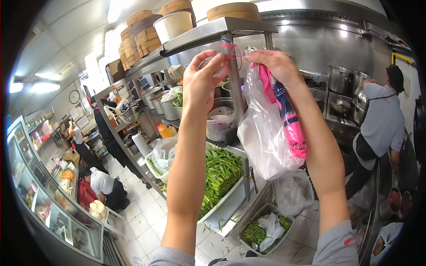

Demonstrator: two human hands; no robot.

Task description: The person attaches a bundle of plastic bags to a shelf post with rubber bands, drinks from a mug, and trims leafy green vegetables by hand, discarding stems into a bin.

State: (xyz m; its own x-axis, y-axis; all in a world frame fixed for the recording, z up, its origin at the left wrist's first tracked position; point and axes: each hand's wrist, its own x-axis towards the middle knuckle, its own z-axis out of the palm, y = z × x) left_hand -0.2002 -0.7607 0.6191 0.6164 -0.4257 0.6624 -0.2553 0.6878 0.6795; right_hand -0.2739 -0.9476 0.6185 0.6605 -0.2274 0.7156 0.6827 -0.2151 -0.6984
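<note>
Bag (pixel 258 133), clear plastic — hangs lengthwise downward below your right hand (pixel 278 65), the nearer one.
Your right fingertips pinch a thin strand (pixel 238 58); your left hand (pixel 203 80) curls opposite — grip unclear.

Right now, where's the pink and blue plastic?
The pink and blue plastic hangs right of centre in the head view, below the right hand, beside the clear bag.

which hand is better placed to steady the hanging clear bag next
Probably the right hand: it is by the top of the clear bag, while the left hand is farther off to the left.
</note>
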